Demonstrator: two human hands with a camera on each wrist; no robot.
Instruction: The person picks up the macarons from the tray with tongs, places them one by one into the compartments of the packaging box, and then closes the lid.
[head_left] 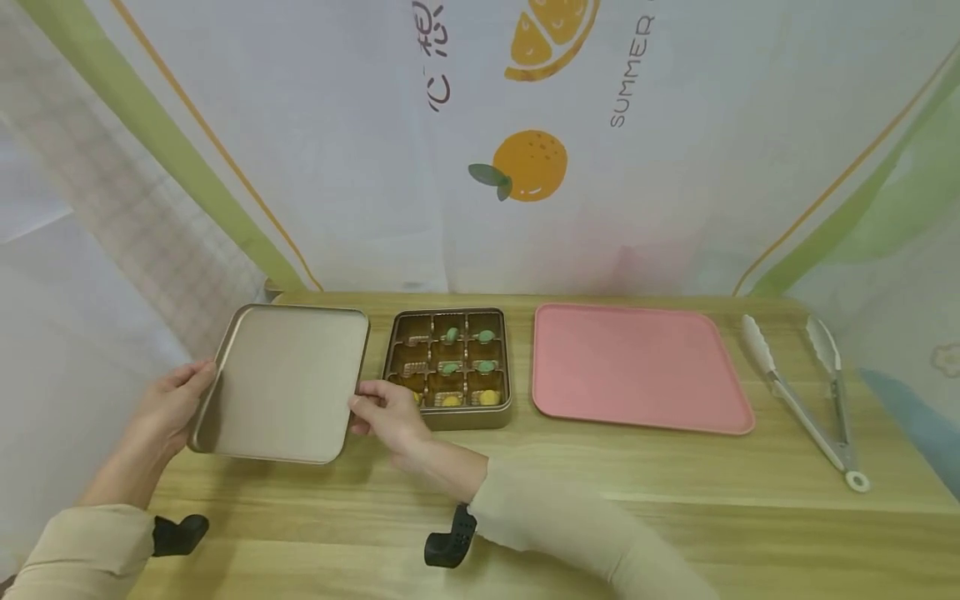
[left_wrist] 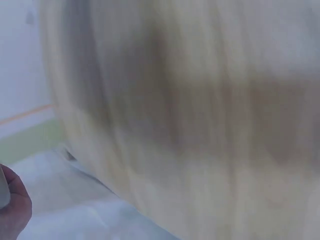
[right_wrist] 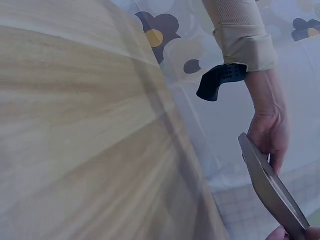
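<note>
Both hands hold a square metal lid (head_left: 288,379) at the left of the table, its shallow inside facing up. The left hand (head_left: 167,408) grips the lid's left edge; the right hand (head_left: 393,417) pinches its right edge. In the right wrist view the lid (right_wrist: 272,187) shows edge-on, raised off the table. Beside the right hand stands a metal tin (head_left: 468,419) with a brown divided insert. Green pieces (head_left: 486,367) sit in several of its compartments and yellow ones (head_left: 489,397) in the front row. The right hand partly covers the tin's front left corner.
A pink tray (head_left: 637,367) lies right of the tin. Farther right, a pair of tongs (head_left: 813,404) rests spread on the wooden table (head_left: 600,475). A white curtain (head_left: 360,167) with printed oranges hangs behind the table.
</note>
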